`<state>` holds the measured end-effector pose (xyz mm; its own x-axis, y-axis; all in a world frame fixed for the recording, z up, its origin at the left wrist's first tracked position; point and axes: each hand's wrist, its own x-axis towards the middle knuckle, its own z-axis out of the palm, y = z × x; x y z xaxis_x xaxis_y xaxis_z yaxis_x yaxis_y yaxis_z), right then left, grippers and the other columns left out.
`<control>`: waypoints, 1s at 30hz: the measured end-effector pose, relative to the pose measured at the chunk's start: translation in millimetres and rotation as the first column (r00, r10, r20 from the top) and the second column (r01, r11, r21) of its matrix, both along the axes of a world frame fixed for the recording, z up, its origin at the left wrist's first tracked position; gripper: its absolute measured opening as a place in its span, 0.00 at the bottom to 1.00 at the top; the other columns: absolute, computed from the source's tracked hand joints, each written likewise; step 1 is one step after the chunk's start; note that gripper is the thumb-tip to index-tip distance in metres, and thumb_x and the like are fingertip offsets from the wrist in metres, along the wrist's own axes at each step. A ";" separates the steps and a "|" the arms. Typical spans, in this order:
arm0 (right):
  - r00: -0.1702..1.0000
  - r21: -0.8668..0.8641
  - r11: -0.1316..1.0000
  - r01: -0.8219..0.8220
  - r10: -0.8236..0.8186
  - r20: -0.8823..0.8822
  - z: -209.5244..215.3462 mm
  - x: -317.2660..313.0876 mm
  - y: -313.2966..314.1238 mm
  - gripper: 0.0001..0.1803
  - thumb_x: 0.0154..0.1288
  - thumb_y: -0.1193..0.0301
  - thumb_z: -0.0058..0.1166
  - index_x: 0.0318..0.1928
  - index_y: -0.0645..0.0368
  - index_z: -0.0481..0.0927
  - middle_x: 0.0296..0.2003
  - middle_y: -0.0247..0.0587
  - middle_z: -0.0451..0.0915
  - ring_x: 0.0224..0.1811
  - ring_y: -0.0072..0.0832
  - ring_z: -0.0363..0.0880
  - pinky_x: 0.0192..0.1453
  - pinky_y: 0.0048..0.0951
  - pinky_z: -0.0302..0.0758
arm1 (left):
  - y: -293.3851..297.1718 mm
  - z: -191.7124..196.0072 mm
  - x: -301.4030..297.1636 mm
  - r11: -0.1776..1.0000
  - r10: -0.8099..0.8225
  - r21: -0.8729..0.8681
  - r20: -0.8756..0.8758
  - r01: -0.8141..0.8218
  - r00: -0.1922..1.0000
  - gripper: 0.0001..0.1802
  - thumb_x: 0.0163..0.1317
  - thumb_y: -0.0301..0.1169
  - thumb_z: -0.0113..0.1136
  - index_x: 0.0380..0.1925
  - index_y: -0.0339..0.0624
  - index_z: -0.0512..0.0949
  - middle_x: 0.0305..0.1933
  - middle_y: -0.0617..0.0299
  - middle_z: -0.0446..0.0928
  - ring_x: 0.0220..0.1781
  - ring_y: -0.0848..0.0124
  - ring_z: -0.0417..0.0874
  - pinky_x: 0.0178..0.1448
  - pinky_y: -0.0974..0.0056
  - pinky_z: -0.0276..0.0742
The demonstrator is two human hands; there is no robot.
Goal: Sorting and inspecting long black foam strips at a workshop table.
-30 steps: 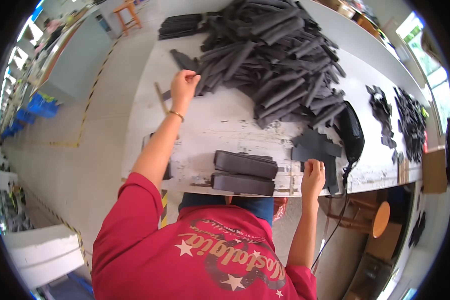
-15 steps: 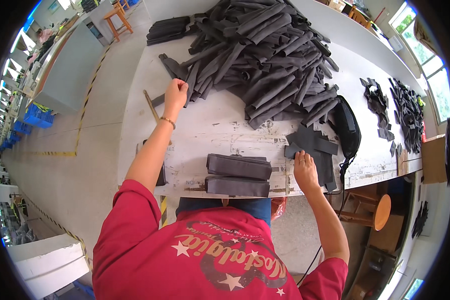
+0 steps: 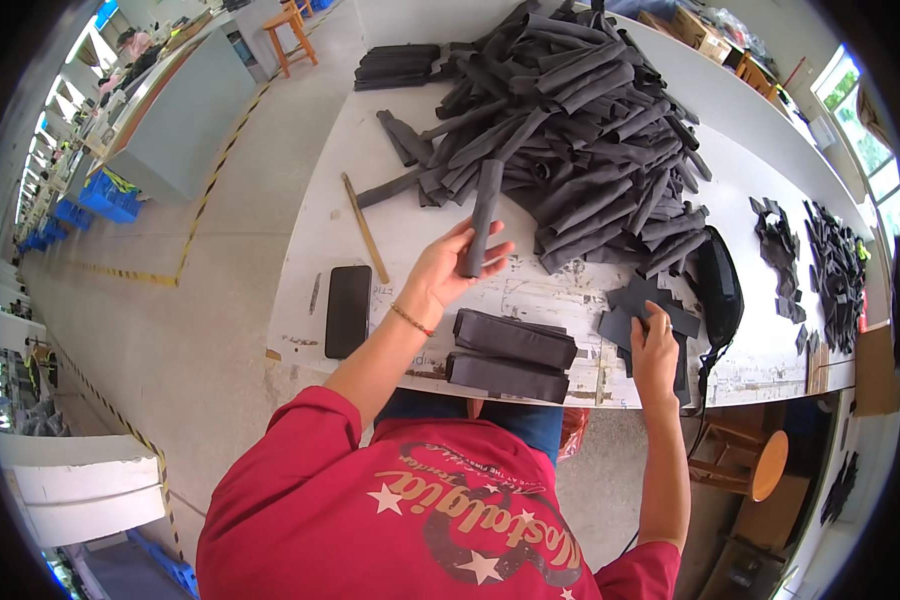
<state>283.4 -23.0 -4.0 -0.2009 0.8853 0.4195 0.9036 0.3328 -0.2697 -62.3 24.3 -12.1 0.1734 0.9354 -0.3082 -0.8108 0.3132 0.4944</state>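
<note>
Lying on the near side of the left hand [image 3: 460,262] and toward the right hand [image 3: 655,345], two folded, layered bundles [image 3: 515,340] are set side by side. Under the right hand, loosely curled, flat angular patches [image 3: 635,296] are overlapped; whether one is pinched cannot be told. To the left hand's left, one glossy, rectangular phone [image 3: 347,312] and one thin, straight stick [image 3: 366,228] are placed. In the left hand, half open, one long, rolled cloth strip [image 3: 486,200] is held lightly between thumb and fingers. Right of the right hand, one curved black pouch [image 3: 715,288] is seen. Beyond both hands, one heap [image 3: 590,130] is piled, matte and curled, its pieces too many to count; farther left, one flat stack [image 3: 397,66] is laid.
</note>
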 end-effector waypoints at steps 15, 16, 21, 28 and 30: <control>0.964 -0.383 0.886 -0.262 0.219 -0.154 40.4 -66.7 -35.3 0.11 0.64 0.77 0.55 0.40 0.63 0.65 0.27 0.57 0.76 0.32 0.55 0.78 0.35 0.50 0.72 | 0.8 -20.2 26.4 0.983 -0.112 0.178 0.333 0.054 0.936 0.18 0.71 0.34 0.51 0.55 0.33 0.71 0.43 0.55 0.73 0.39 0.67 0.76 0.42 0.67 0.78; 0.968 -0.425 0.870 -0.252 0.218 -0.127 39.4 -66.3 -35.3 0.12 0.61 0.79 0.56 0.39 0.62 0.64 0.29 0.55 0.75 0.34 0.55 0.77 0.37 0.49 0.72 | 1.8 -23.2 26.7 0.976 -0.098 0.213 0.257 0.042 0.961 0.21 0.71 0.39 0.51 0.56 0.35 0.71 0.45 0.55 0.74 0.41 0.66 0.77 0.43 0.67 0.77; 0.914 -0.278 0.871 -0.404 0.391 -0.103 50.0 -66.7 -33.1 0.20 0.51 0.80 0.62 0.41 0.61 0.65 0.38 0.50 0.71 0.42 0.50 0.72 0.48 0.44 0.71 | -14.9 26.2 37.5 0.991 -0.079 0.106 -0.054 0.085 0.995 0.25 0.72 0.46 0.48 0.61 0.44 0.70 0.44 0.55 0.77 0.42 0.64 0.80 0.43 0.63 0.79; 0.913 -0.168 0.925 -0.342 0.284 -0.293 50.4 -77.8 -33.9 0.20 0.48 0.80 0.66 0.38 0.61 0.68 0.37 0.47 0.69 0.42 0.48 0.69 0.47 0.44 0.69 | -14.8 4.6 31.4 0.971 -0.167 0.128 -0.237 0.201 0.957 0.21 0.70 0.40 0.55 0.58 0.42 0.72 0.42 0.58 0.81 0.43 0.66 0.84 0.48 0.59 0.82; 0.902 -0.163 0.926 -0.340 0.272 -0.335 55.0 -82.4 -35.4 0.20 0.47 0.79 0.67 0.37 0.61 0.69 0.37 0.45 0.70 0.42 0.48 0.70 0.48 0.44 0.69 | -14.2 3.4 29.5 0.973 -0.162 0.120 -0.254 0.197 0.954 0.20 0.70 0.38 0.55 0.57 0.39 0.73 0.43 0.57 0.82 0.44 0.66 0.84 0.50 0.58 0.82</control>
<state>201.0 -58.5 50.9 -0.3704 0.8748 0.3122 0.6306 0.4836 -0.6070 -32.8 10.1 -8.8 0.2796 0.9327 -0.2278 -0.5989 0.3548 0.7180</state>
